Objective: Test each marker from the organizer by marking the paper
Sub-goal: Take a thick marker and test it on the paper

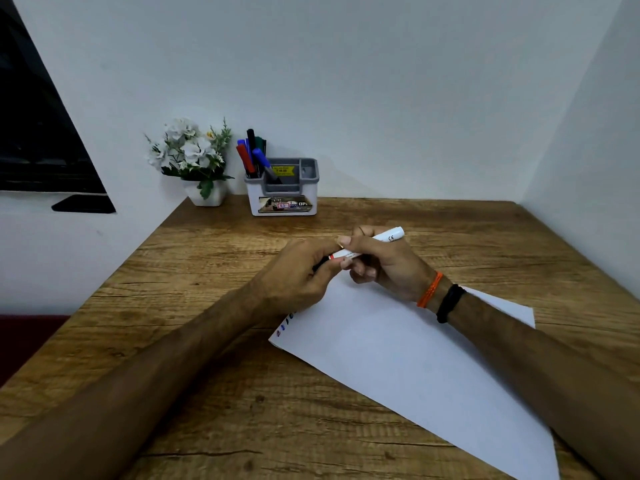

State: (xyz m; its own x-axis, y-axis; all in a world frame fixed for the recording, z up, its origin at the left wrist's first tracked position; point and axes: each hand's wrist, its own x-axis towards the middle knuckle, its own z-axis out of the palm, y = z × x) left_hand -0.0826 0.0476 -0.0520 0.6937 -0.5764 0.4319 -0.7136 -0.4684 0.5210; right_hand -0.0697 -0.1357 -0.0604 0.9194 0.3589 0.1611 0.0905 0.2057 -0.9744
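Note:
A white marker (388,237) lies across both hands above the paper's far corner. My right hand (384,263) grips its white barrel. My left hand (298,271) closes on its dark cap end (320,263), which is mostly hidden by the fingers. The white paper (398,351) lies slanted on the wooden table (207,271), with a few small red and blue marks (285,323) along its left edge. The grey and white organizer (282,199) stands at the back and holds several markers (251,154) with red, blue and dark caps.
A white pot of white flowers (194,157) stands left of the organizer against the wall. Walls close in the table at the back and on the right. A dark screen (38,133) hangs at the far left.

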